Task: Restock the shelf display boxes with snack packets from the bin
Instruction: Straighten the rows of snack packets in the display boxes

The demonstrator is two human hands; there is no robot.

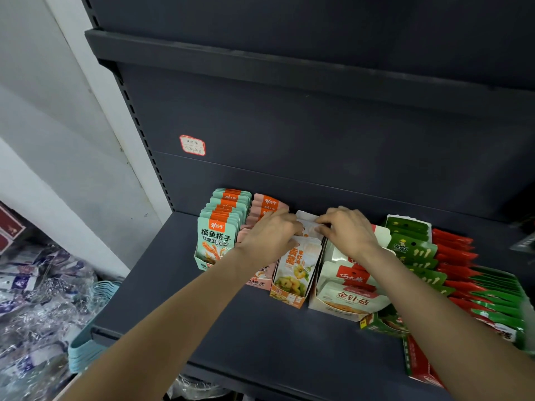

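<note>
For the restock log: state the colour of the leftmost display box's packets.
Mint green packets with an orange logo patch; head view.

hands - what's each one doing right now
Left hand: grips the packets in the orange box.
Right hand: pinches the same packets.

Dark grey metal shelving unit (pixel 318 117) fills most of view. Upper shelf (pixel 260 53) runs across near top; lower shelf deck (pixel 231 328) below it, matte, same grey. Slotted upright (pixel 144 134) at unit's left edge. Small red-bordered label (pixel 192 145) stuck on back panel, handwriting too small to read. White wall (pixel 58 111) left of unit, evenly lit. Below wall, left of lower shelf: heap of clear plastic wrapping (pixel 37 308); light blue plastic basket (pixel 89 328) between heap and shelf edge. Red carton (pixel 10 227) at far left.
</note>
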